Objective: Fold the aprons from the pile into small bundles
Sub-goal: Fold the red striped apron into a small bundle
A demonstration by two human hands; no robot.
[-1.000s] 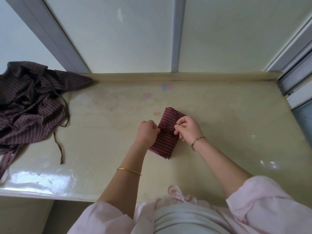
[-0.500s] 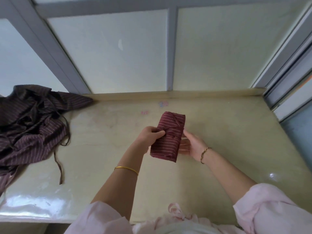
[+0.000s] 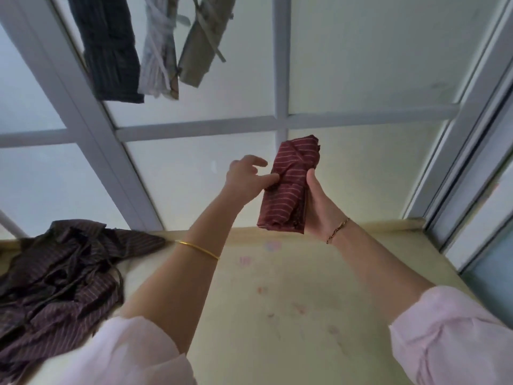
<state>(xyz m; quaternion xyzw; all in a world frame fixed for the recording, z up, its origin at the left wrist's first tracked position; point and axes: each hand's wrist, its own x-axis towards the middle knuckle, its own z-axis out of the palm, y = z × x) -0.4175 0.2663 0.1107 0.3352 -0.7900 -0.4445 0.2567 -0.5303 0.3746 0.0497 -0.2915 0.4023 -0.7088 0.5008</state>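
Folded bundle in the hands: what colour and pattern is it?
The bundle is maroon with thin pale stripes, seen in the head view.

Pale pink sleeves [image 3: 133, 354] (bunched near the elbows), thin gold bangle [image 3: 197, 248] left, chain bracelet [image 3: 337, 230] right.

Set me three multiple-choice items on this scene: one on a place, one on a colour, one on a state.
1. Where is the apron pile?
A: at the left of the counter. B: at its right. C: on the floor.
2. What colour is the folded bundle?
A: plain blue. B: plain white. C: dark red with pale stripes.
3. How is the folded bundle?
A: lying flat on the counter. B: held up in the right hand. C: spread open.
Key: 1 A, the heap lies at the counter's left end. 2 C, its red striped cloth shows. 3 B, the right hand grips it above the counter, and the left hand touches its side.
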